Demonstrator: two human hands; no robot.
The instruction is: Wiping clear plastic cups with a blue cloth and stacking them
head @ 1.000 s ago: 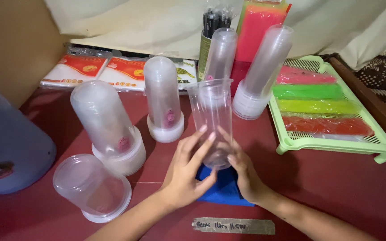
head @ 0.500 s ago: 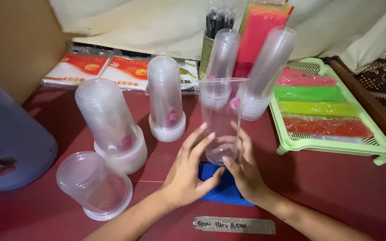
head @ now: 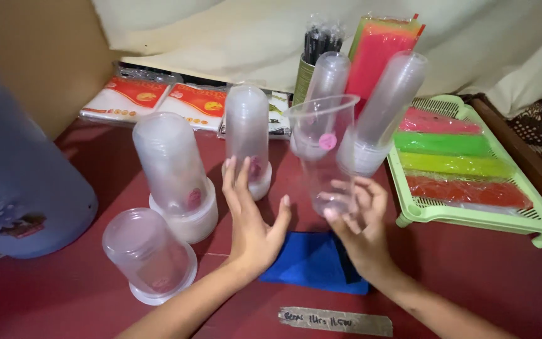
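R hand grips clear cup by its base, tilted, above blue cloth near counter's front edge. L hand open, empty, just beside cup.

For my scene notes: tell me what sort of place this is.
Probably a small drink stall's prep table: stacks of clear plastic cups, a can of black straws, and coloured packets in a green tray.

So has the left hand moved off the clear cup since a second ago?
Yes. The left hand now hovers open, left of the clear cup, nearer the middle cup stack; the right hand alone grips the cup.
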